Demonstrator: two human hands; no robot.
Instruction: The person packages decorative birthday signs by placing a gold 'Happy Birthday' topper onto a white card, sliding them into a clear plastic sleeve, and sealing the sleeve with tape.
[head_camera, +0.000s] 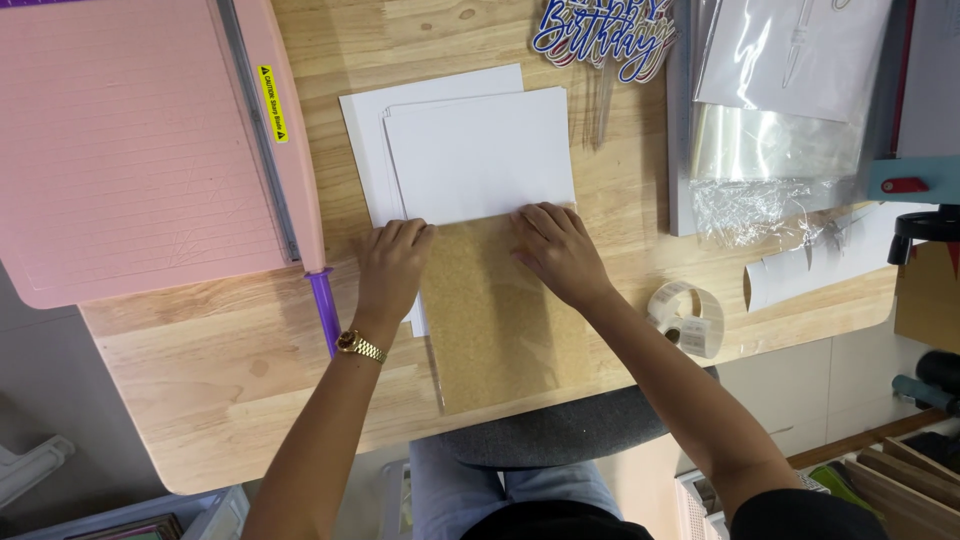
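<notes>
A stack of white card sheets (470, 150) lies on the wooden table (200, 370). A gold glitter sheet (500, 320) covers its near part and hangs over the table's front edge. My left hand (392, 268) presses flat on the left edge where white and gold meet; a gold watch sits on that wrist. My right hand (558, 250) rests with fingers bent on the top edge of the gold sheet, touching the white sheet above it.
A pink paper trimmer (130, 150) with a purple handle (325, 310) fills the left. A blue lettered cake topper (605, 35) lies at the back. Clear plastic bags (775, 130) sit on a grey tray at right, beside a roll of stickers (688, 318).
</notes>
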